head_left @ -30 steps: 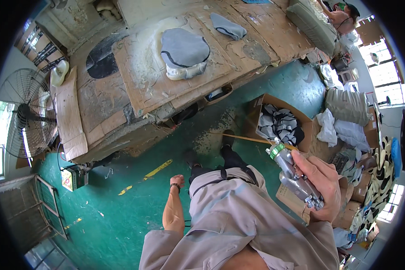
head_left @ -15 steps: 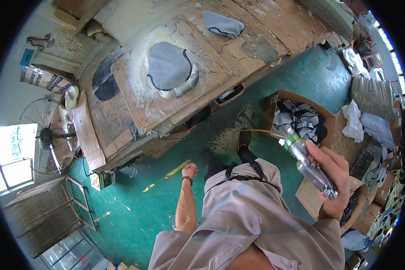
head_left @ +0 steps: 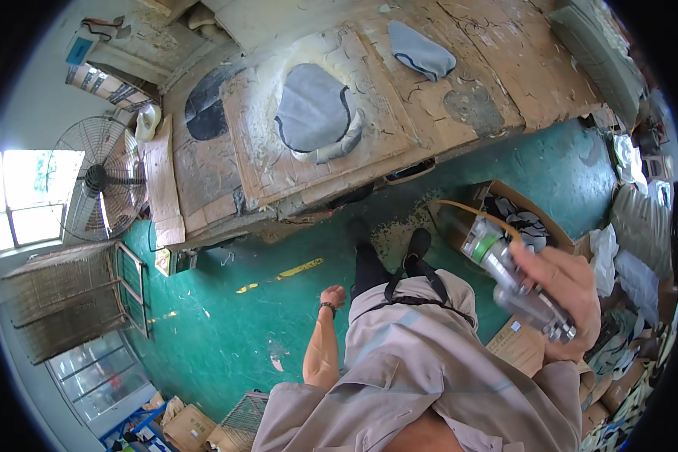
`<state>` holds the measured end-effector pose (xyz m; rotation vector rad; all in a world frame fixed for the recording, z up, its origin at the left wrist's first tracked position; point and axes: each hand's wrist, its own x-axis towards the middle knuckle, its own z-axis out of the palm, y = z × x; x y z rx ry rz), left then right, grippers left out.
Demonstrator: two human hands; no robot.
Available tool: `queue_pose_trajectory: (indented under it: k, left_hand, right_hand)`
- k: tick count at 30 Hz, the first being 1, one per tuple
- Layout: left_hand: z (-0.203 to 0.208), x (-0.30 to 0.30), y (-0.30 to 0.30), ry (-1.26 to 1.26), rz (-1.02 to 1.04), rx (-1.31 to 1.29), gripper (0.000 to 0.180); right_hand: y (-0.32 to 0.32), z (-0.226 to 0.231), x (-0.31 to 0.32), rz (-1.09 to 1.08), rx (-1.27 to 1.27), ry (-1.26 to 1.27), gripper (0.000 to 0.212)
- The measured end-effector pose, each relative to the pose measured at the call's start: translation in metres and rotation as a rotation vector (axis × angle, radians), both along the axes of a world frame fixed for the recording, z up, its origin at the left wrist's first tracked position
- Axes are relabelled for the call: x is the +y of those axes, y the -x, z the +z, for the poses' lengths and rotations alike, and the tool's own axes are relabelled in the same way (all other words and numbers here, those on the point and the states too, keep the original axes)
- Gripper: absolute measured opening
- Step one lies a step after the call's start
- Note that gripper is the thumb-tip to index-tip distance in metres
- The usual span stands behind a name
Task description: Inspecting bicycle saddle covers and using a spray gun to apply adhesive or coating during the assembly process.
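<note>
My right hand [head_left: 569,290] is wrapped round a metal spray gun [head_left: 531,290] with a green ring, held in the air at the right. A thin amber hose [head_left: 471,209] curves away from the gun. My left hand [head_left: 333,296], with a bracelet at the wrist, hangs over the floor, its fingers curled in with nothing visible in them. Beyond both hands, a grey fabric piece [head_left: 313,109] with dark edging lies on the workbench [head_left: 241,169], a pale padded rim [head_left: 339,148] showing along its near side. Farther right rests a second grey piece [head_left: 422,51].
Behind the spray gun stands a cardboard box [head_left: 554,207] of grey and dark scraps. A large wire fan [head_left: 98,178] is at the left, above a metal-framed rack [head_left: 132,290]. Bags [head_left: 629,162] and cartons crowd the right. Yellow tape [head_left: 301,268] marks the green floor.
My view has turned, so the bench sits farther right and lower. The spray gun, still in my right hand, is now in front of the scrap box. My left hand stays curled.
</note>
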<state>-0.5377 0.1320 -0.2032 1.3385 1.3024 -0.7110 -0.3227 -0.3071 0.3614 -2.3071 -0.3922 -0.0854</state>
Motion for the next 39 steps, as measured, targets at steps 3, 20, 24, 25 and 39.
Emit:
queue_pose_trajectory:
  k: [3, 20, 24, 25, 39]
  left_hand:
    - [0.0, -0.014, -0.02, -0.009, -0.107, 0.026, 0.036]
    - [0.248, -0.003, -0.404, -1.243, -0.755, -1.286, 0.041]
    - [0.249, 0.002, -0.427, -1.283, -0.926, -1.132, 0.033]
    - [0.247, 0.0, -0.429, -1.298, -0.94, -1.133, 0.029]
    - [0.275, -0.001, -0.452, -1.309, -1.234, -1.099, 0.037]
  right_hand:
    - [-0.002, -0.002, 0.004, 0.11, 0.107, -0.017, 0.053]
    - [-0.005, 0.028, 0.002, -0.237, 0.17, 0.107, 0.054]
    - [-0.001, 0.023, -0.016, -0.22, 0.267, 0.151, 0.058]
    - [-0.002, 0.021, -0.02, -0.208, 0.189, 0.105, 0.057]
    - [-0.013, -0.001, -0.071, 0.324, 0.147, -0.006, 0.073]
